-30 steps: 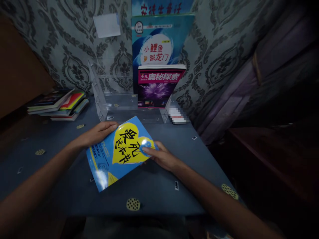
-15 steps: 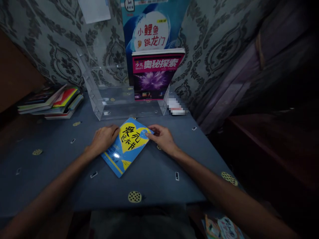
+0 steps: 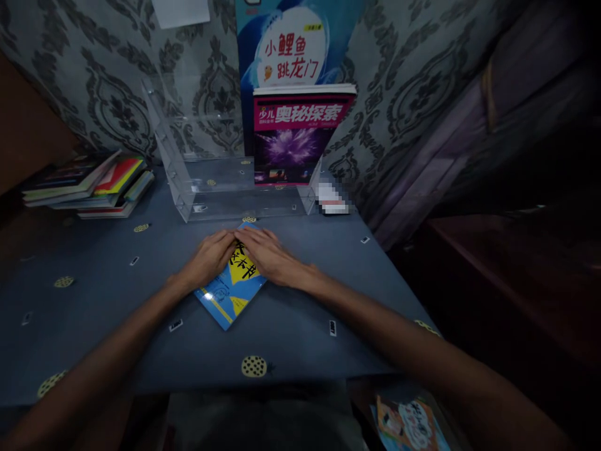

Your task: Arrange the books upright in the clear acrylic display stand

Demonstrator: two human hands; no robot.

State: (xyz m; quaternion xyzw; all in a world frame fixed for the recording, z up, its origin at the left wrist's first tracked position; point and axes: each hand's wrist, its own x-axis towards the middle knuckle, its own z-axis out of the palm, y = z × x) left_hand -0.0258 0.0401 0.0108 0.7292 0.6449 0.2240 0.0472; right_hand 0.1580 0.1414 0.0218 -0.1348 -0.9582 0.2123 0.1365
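A blue book (image 3: 237,294) with a yellow heart and black characters lies closed and slanted on the table. My left hand (image 3: 210,255) rests over its upper left edge, fingers stretched toward the book's top. Flat across the upper right part of the cover lies my right hand (image 3: 270,252), its fingers extended and meeting the left fingertips. The two hands hide the top of the heart and much of the title. The underside of both hands is out of sight.
Behind the book stands a clear acrylic rack (image 3: 176,169) holding a purple and pink magazine (image 3: 293,141) and a blue picture book (image 3: 291,44). A stack of books (image 3: 94,188) lies at left. A blurred white item (image 3: 332,197) sits right of the rack. More books (image 3: 408,423) show below the table's front edge.
My right hand has let go of the book's right corner and slid left, flat over the cover, meeting the left hand. The book stays closed in about the same place.
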